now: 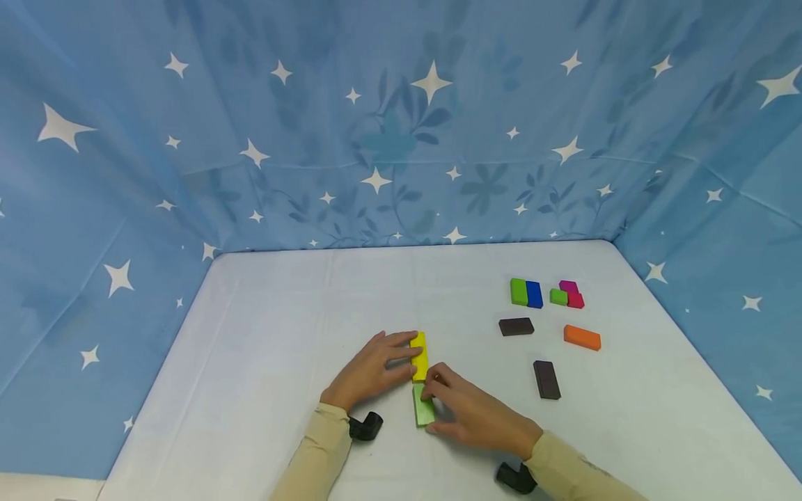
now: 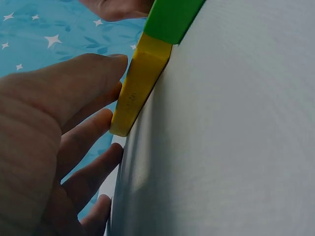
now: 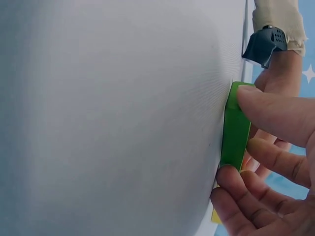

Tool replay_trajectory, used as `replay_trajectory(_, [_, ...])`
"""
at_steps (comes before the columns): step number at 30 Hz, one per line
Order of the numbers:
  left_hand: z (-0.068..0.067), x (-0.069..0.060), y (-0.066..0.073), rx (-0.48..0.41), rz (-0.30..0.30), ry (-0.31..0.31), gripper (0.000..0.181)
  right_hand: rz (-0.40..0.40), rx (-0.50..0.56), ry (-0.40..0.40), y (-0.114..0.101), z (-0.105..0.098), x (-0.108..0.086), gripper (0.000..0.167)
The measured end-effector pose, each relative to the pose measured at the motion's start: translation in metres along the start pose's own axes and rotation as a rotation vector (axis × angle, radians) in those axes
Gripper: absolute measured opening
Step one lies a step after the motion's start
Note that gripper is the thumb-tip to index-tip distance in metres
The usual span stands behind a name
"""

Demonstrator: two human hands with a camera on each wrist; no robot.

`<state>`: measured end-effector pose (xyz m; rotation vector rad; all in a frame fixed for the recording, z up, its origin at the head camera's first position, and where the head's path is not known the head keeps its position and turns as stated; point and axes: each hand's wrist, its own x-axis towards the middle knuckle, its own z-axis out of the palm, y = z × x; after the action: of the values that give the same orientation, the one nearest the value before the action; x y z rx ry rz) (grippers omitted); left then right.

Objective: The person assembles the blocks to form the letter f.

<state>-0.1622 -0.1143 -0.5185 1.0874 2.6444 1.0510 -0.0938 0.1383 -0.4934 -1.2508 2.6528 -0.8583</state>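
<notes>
A yellow block [image 1: 420, 362] and a light green block [image 1: 422, 416] lie end to end on the white table, in a line running away from me. My left hand [image 1: 368, 372] rests its fairly straight fingers against the yellow block from the left. In the left wrist view its thumb [image 2: 98, 69] comes close to the side of the yellow block [image 2: 138, 86]. My right hand [image 1: 479, 417] pinches the green block lengthwise: in the right wrist view the thumb presses one end of the green block [image 3: 236, 130] and fingertips touch the other.
On the right lie a dark brown block [image 1: 516, 327], another dark brown block [image 1: 547, 380] and an orange block [image 1: 582, 337]. Farther back, a green block [image 1: 519, 292] adjoins a blue block [image 1: 534, 294], beside a small green block [image 1: 559, 297] and magenta pieces [image 1: 574, 300]. A star-patterned blue curtain [image 1: 401, 202] surrounds the table.
</notes>
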Motion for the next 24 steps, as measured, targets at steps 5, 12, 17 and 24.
replay_trajectory(5, [-0.0018,-0.0007,0.0006,-0.011,0.005,-0.003,0.042,-0.005,-0.022,0.006,0.0005,0.0010,0.0023,0.035])
replay_trajectory(12, [-0.0026,-0.0001,0.0023,-0.017,0.002,-0.018,0.044,0.067,0.001,-0.019,0.0009,0.0009,0.0029,0.036])
replay_trajectory(17, [-0.0032,0.0006,0.0047,-0.008,-0.005,-0.021,0.044,0.083,0.001,-0.006,0.0007,0.0018,0.0028,0.036])
replay_trajectory(24, [-0.0016,0.0000,0.0064,0.017,-0.013,-0.027,0.044,0.107,0.042,0.010,-0.0012,0.0002,-0.0004,0.037])
